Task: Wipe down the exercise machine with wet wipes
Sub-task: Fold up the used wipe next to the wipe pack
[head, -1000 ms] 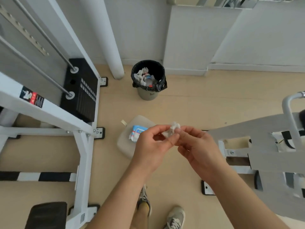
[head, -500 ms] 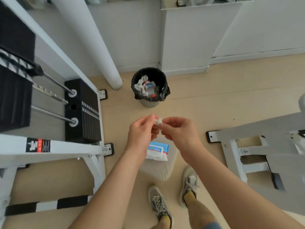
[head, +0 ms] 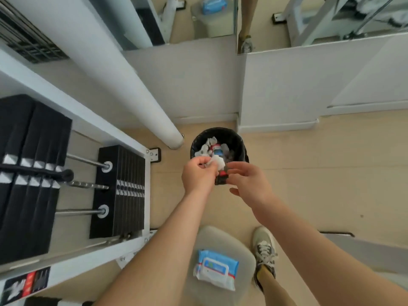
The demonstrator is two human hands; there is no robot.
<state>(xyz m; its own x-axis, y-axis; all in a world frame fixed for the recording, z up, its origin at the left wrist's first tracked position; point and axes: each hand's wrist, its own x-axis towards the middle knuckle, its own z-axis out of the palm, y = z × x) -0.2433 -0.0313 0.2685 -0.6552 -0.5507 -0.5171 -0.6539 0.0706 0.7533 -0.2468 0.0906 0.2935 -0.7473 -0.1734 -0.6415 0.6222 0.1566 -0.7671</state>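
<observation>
Pinched balled wipe (head: 215, 164) in left hand (head: 198, 176), above near rim of bin (head: 240, 142). Held right hand (head: 250, 183) just right of it, fingers slack, grasping nothing. Read as disposal step.

Risks, as judged:
- Could have dropped short. Hovered over near edge, not centre; would likely have bounced off rim onto floor (head: 309, 173) if let go there.
- Looked near full in bin: bottle (head: 217, 151) and white scraps (head: 209, 141) up to top of liner (head: 220, 181). Could have rolled off heap and out.
- Could have clung to damp skin on release; would have needed a flick, with worse aim.
- Could have snagged slack liner at near rim with right hand and tipped bin.
- Stood close, shoe (head: 265, 248) just right of pad (head: 240, 248), near side of bin. Could have nudged pad while leaning and slid pack (head: 215, 269) off.
- Would have needed fresh wipe next from pack, lying on pad at near centre. Couldn't tell how many left inside.

Saw machine (head: 123, 138) at left, well apart from both hands. Couldn't judge how much of it got wiped.
</observation>
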